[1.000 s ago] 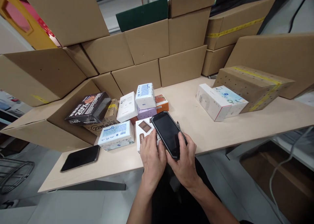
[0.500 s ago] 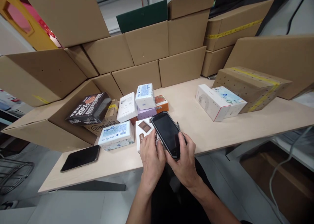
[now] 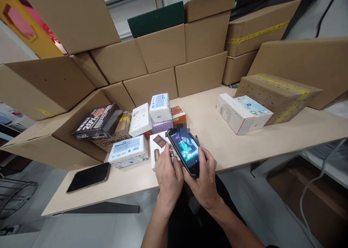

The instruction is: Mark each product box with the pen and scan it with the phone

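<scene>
A black smartphone (image 3: 187,151) with cut corners is tilted above the table's front edge, its screen lit with a clock and a colourful picture. My right hand (image 3: 202,177) grips its lower right side, thumb across the bottom, fingers along the right edge. Close by the phone's left edge is my left hand (image 3: 169,172), thumb and index finger apart with nothing visible between them; its other fingers are partly hidden. Behind both hands lies a white box (image 3: 157,146) printed with brown squares, partly covered by the phone and left hand.
A second phone (image 3: 88,177) lies dark on the table (image 3: 130,188) at left. Tissue packs (image 3: 129,152), a black box (image 3: 98,121) and an orange box (image 3: 178,115) are piled left of centre. A white box (image 3: 233,114) stands at right. Stacked cartons (image 3: 201,74) wall the back.
The phone's screen has gone from dark to lit. My left hand has drawn slightly away from the phone's edge, while my right hand keeps its grip.
</scene>
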Motion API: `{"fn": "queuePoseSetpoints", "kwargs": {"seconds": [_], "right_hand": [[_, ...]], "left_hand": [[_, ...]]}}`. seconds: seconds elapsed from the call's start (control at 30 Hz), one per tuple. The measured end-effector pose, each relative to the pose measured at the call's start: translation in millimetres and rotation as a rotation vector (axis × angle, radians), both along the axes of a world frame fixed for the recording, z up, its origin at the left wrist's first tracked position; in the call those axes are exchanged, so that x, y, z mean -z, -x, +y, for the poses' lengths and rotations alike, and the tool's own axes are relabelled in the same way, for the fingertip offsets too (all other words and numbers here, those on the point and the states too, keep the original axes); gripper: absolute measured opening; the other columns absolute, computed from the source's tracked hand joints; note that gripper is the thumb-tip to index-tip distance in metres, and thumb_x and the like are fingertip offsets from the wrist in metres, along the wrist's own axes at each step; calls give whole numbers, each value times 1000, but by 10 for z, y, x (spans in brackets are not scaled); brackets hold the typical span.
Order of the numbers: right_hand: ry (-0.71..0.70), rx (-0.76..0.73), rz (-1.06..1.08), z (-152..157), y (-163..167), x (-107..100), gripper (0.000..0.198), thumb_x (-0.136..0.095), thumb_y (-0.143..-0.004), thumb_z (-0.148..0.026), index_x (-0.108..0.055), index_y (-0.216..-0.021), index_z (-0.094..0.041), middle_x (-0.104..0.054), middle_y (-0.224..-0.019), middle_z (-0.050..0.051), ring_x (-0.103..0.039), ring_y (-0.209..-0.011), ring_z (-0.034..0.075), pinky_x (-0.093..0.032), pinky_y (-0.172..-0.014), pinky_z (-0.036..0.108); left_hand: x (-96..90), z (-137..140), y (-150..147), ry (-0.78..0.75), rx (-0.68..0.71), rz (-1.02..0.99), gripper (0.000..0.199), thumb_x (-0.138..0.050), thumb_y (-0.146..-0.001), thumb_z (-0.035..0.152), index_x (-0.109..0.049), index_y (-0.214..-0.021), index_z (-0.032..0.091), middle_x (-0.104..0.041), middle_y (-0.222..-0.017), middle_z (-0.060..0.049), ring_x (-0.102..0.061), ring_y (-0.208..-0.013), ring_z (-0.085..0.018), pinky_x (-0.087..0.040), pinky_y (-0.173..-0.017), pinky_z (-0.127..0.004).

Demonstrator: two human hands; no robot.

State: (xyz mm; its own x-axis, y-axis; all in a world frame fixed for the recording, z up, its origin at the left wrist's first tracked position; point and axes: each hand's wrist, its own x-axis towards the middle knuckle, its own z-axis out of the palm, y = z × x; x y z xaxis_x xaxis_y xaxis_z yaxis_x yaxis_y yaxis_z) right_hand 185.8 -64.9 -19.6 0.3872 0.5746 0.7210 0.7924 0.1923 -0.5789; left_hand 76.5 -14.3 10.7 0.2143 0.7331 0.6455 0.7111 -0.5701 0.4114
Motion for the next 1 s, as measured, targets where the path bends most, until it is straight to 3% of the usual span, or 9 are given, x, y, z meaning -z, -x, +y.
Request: {"fn": "queuePoseSetpoints", "kwargs": {"seconds": [0.2, 0.37, 0.53, 0.67, 0.9, 1.0], "right_hand": [[-14, -9, 16, 4, 7, 18, 81, -64, -87, -33, -22, -155, -21, -41, -140, 20, -45, -130, 34, -47, -100, 60], [-39, -32, 58, 5, -48, 30, 78, -63, -87, -34, -24, -154, -22, -43, -139, 18, -46, -129, 33, -47, -100, 58], [-16, 166, 28, -13, -403, 81, 80, -64, -86, -42, -28, -154, -20, -46, -135, 20, -47, -125, 35, -46, -99, 60], [90, 335, -105, -81, -804, 199, 80, -62, -86, -47, -31, -153, -15, -48, -126, 21, -49, -116, 36, -47, -94, 62], [236, 393, -264, -183, -1070, 345, 74, -57, -89, -48, -33, -150, -13, -48, -123, 22, -49, -111, 36, -47, -90, 61], [261, 425, -279, -179, -1059, 353, 71, -55, -90, -49, -36, -148, -13, -50, -122, 22, -50, -109, 36, -47, -88, 61]], "left_hand": [[16, 11, 0, -39, -1, 20, 49, -43, -97, 19, -38, -146, 15, -64, -130, -16, -61, -118, -28, -47, -101, -48], [8, 15, -14, -98, -11, 61, 49, -44, -96, 16, -39, -145, 13, -63, -131, -16, -61, -120, -27, -40, -112, -53], [23, 13, -15, -182, -9, 95, 48, -48, -94, 13, -42, -141, 12, -65, -129, -17, -62, -119, -27, -39, -113, -51], [10, 22, -15, -222, 9, 131, 40, -47, -93, 10, -51, -133, 12, -68, -123, -16, -63, -115, -27, -42, -109, -50], [-15, 7, 95, -277, 111, 77, 36, -51, -93, 9, -55, -128, 17, -69, -116, -12, -61, -115, -25, -46, -107, -49], [22, -32, 258, -269, 2, -35, 36, -58, -92, 14, -57, -128, 20, -63, -122, -13, -55, -123, -27, -47, -104, -49]]}}
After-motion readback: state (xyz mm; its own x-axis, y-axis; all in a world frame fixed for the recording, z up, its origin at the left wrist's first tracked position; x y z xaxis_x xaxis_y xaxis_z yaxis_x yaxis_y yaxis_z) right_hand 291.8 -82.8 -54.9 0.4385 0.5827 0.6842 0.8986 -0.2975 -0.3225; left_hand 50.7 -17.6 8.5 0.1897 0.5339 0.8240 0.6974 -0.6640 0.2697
